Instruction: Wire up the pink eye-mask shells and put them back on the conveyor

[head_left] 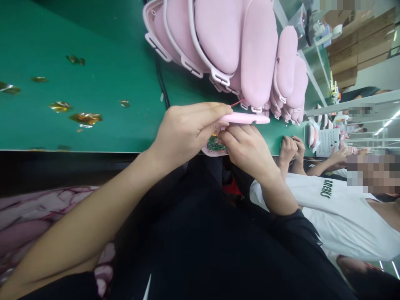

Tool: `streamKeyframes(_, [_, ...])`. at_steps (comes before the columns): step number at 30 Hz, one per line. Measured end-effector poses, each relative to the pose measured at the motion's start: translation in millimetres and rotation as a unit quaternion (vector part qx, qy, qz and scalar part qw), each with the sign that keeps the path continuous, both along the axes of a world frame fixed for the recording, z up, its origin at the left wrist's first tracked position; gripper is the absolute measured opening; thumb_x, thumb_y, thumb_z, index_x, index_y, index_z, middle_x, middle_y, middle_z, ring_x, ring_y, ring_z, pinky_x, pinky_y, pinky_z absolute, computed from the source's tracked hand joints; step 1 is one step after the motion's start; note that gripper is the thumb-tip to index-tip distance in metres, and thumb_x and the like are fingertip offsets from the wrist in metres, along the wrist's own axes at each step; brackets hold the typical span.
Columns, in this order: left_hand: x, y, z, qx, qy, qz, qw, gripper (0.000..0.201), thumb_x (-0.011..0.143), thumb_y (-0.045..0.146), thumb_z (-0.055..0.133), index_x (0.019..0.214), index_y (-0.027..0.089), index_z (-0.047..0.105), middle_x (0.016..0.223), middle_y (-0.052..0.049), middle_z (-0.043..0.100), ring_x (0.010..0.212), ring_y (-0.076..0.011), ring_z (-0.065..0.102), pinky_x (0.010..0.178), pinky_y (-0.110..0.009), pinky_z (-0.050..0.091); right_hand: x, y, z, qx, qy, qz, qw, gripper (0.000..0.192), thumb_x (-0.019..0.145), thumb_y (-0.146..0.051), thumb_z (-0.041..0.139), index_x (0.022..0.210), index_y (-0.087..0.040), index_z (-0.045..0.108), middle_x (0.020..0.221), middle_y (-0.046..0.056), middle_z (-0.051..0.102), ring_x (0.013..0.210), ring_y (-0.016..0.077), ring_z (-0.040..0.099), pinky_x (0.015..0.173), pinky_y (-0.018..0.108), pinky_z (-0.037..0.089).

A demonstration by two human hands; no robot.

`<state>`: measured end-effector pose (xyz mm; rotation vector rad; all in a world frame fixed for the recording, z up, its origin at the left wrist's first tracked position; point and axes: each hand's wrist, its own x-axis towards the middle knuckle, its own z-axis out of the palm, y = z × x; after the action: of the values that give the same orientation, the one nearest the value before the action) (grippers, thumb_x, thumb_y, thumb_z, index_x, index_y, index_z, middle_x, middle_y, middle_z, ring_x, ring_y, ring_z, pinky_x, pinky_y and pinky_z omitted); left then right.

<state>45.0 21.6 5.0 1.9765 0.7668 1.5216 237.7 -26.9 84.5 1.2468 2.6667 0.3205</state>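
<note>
Our left hand (187,129) and right hand (246,148) meet at the tabletop (93,41) edge, fingers pinching a pink shell (246,118) over its circuit board (215,143), pink casings (237,46) stacked just behind.

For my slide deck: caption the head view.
Two hands, left and right, hold a pink shell over a circuit board at a green table.

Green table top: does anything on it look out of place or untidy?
Yes. Crumpled gold foil scraps lie scattered over the left part of the green table top, loose and apart from each other. They look like litter beside the orderly row of pink plastic shells.
</note>
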Motion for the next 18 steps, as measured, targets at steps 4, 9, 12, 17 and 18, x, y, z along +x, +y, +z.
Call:
streamKeyframes(4, [0,0,-1.1,-0.006,-0.004,-0.015,1.000,0.025,0.114,0.025,0.056,0.125,0.020,0.077,0.128,0.000,0.081,0.120,-0.0182,0.079,0.105,-0.026,0.064,-1,-1,-3.7,0.014,-0.003,-0.003,1.000,0.026,0.115,-0.019,0.046,0.119,-0.016,0.072,0.111,0.010,0.077,0.112,0.0259,0.065,0.096,0.040,0.049])
streamKeyframes(9, [0,-1,-6.3,-0.008,-0.005,-0.031,0.999,0.026,0.113,0.024,0.058,0.131,0.019,0.076,0.132,-0.003,0.080,0.125,-0.0185,0.077,0.111,-0.028,0.062,-4,-8,-9.7,0.034,-0.004,-0.026,0.999,0.026,0.115,-0.023,0.049,0.119,-0.016,0.074,0.110,0.011,0.078,0.109,0.0266,0.067,0.093,0.041,0.047])
streamKeyframes(12, [1,-2,-5.1,-0.018,-0.036,-0.051,0.998,0.026,0.111,0.023,0.059,0.130,0.018,0.076,0.133,-0.006,0.079,0.127,-0.0186,0.076,0.116,-0.030,0.060,-6,-13,-7.6,0.060,0.023,-0.023,0.998,0.023,0.113,-0.020,0.054,0.112,-0.016,0.076,0.101,0.009,0.079,0.102,0.0252,0.067,0.092,0.040,0.047])
streamKeyframes(17, [2,-1,-5.3,0.007,-0.013,-0.033,0.999,0.027,0.113,0.021,0.053,0.131,0.016,0.073,0.131,-0.009,0.080,0.126,-0.0175,0.076,0.116,-0.032,0.062,-4,-17,-6.4,0.084,0.039,0.051,0.994,0.024,0.105,-0.007,0.060,0.123,-0.010,0.075,0.106,0.010,0.080,0.097,0.0258,0.066,0.089,0.041,0.046])
streamKeyframes(18, [1,0,-6.5,0.014,-0.004,-0.029,0.999,0.027,0.113,0.020,0.053,0.130,0.016,0.073,0.130,-0.009,0.080,0.125,-0.0168,0.076,0.115,-0.031,0.063,-2,-18,-8.4,0.087,0.041,0.057,0.994,0.025,0.104,-0.007,0.060,0.125,-0.008,0.075,0.106,0.010,0.080,0.096,0.0258,0.066,0.088,0.041,0.046])
